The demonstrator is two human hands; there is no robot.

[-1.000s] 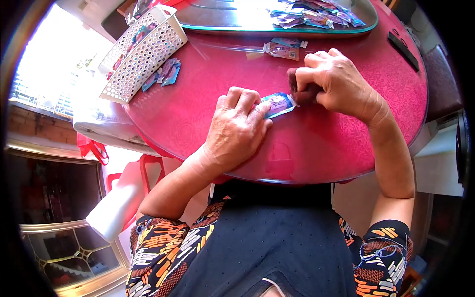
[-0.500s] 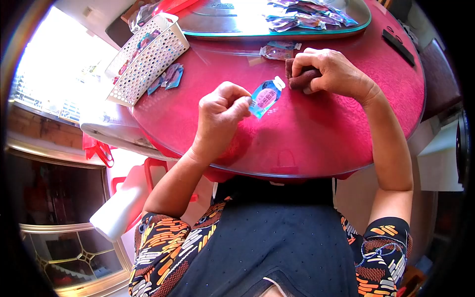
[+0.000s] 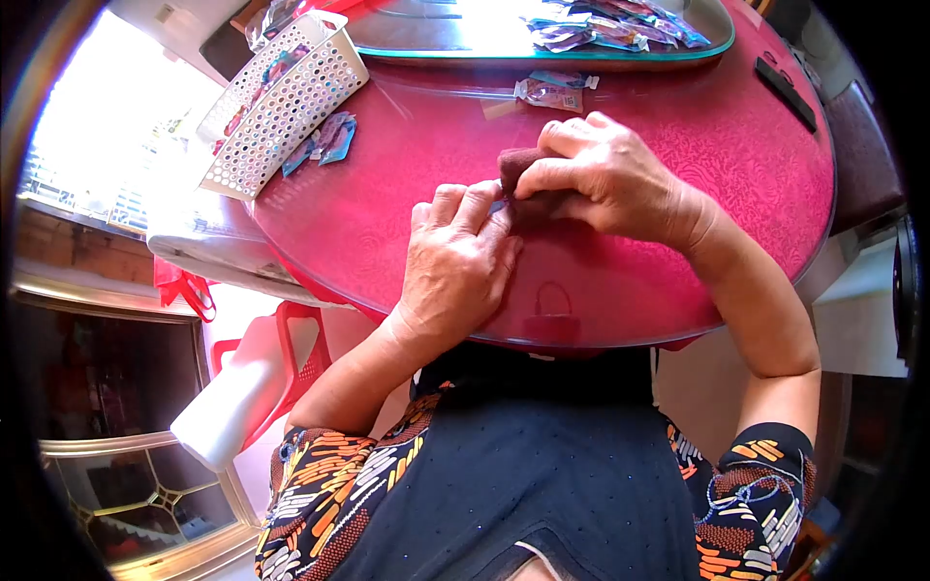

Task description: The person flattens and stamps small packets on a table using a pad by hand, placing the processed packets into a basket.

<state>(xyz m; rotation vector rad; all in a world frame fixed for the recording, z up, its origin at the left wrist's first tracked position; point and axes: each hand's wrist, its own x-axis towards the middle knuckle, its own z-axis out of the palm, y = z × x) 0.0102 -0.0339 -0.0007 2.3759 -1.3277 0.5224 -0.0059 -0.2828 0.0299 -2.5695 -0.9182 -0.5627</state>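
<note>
My left hand (image 3: 457,259) is low over the red table, fingers bent and pressed together. Only a bluish sliver of the small blue packet (image 3: 498,205) shows at its fingertips; the hand hides most of it. From the right, my right hand (image 3: 608,182) grips a folded dark brown cloth (image 3: 521,167). The cloth meets the left fingertips, at the packet's edge. Just beyond the hands lies a small clear-and-pink packet (image 3: 552,94), with a blue one (image 3: 565,77) behind it.
A white perforated basket (image 3: 291,111) holding packets leans at the table's left edge, with loose packets (image 3: 334,138) beside it. At the back, a tray (image 3: 426,46) bears a packet pile (image 3: 615,27). A black bar-shaped object (image 3: 785,94) lies at right.
The blue packet, held up in view before, is now down near the table and mostly covered by my left hand. My right hand has brought the brown cloth leftward against it.
</note>
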